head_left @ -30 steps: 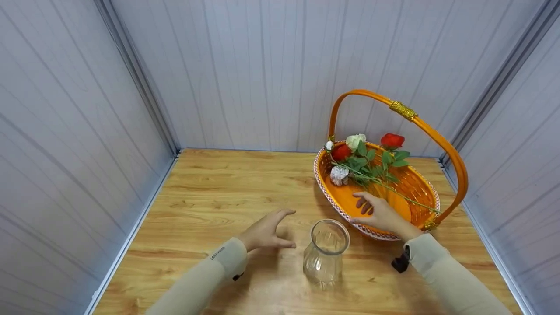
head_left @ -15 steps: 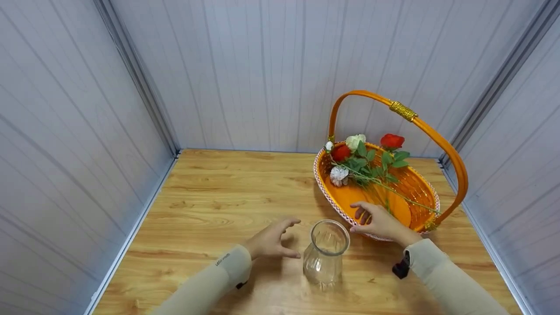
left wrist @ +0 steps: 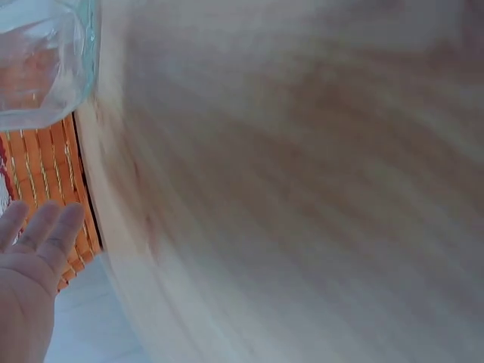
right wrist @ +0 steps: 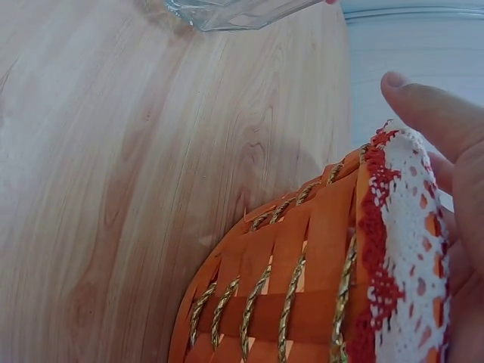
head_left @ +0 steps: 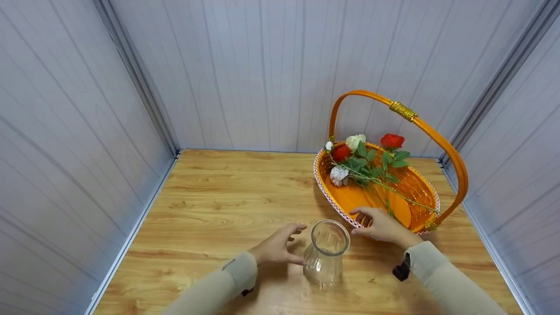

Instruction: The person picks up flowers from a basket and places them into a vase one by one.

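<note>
A clear glass vase (head_left: 326, 258) stands upright on the wooden table, between the two hands. My left hand (head_left: 276, 248) is just left of it, thumb and fingers spread, the thumb tip right at the glass in the head view. In the left wrist view, the fingers (left wrist: 54, 231) are extended below the vase (left wrist: 45, 64). My right hand (head_left: 383, 225) hovers at the near rim of an orange woven basket (head_left: 339, 205), thumb and fingers apart. From the right wrist, its thumb (right wrist: 427, 110) shows beyond the lace-trimmed rim (right wrist: 408, 249), with the other fingers partly hidden behind it.
Several artificial flowers lie in the basket, among them a red rose (head_left: 392, 140), a cream rose (head_left: 355, 142) and a pale ruffled bloom (head_left: 339, 175). The basket's tall handle (head_left: 446, 144) arches above them. Light panel walls (head_left: 245, 78) enclose the table (head_left: 218, 197) at the back and sides.
My left hand has moved right and nearer to me, up beside the vase. My right hand has come down and nearer, from over the basket's inside to its near rim. Vase and basket stay put.
</note>
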A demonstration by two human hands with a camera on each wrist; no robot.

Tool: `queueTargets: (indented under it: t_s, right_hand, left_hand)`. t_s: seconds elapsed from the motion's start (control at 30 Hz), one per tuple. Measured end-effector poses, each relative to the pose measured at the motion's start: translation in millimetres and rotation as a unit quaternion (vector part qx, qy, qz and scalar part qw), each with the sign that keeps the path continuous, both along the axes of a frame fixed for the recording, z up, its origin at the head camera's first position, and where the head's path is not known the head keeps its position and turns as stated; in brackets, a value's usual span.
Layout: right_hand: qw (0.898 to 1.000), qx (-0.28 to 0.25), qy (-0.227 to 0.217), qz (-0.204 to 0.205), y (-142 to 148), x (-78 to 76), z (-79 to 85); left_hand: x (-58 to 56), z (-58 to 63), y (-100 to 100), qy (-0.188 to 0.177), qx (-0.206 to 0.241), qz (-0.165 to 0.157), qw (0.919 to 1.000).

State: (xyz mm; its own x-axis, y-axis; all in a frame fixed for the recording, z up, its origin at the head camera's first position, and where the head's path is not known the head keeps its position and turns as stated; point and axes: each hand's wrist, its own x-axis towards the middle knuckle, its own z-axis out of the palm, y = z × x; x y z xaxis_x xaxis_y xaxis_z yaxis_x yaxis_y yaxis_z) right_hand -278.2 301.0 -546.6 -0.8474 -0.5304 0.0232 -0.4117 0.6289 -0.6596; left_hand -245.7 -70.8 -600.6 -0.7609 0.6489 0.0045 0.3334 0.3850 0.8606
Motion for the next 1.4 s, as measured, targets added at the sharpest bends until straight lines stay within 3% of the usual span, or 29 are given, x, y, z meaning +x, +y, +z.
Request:
queueTargets:
  t_s: [0.4, 0.9, 1.4]
  right_hand:
    - [1.0, -0.007, -0.009, -0.002, 1, 0.6, -0.1]
    - [1.0, -0.002, -0.005, -0.007, 1, 0.8, -1.3]
    - [1.0, -0.003, -0.011, -0.009, 2, -0.3, -1.5]
  left_hand:
    - [7.2, -8.5, 14, -0.02, 0.054, 0.008, 0.9983]
    - [15.5, -18.9, 26, -0.032, 0.095, -0.016, 0.9948]
    - [17.4, -20.1, 31, -0.017, 0.099, -0.018, 0.9948]
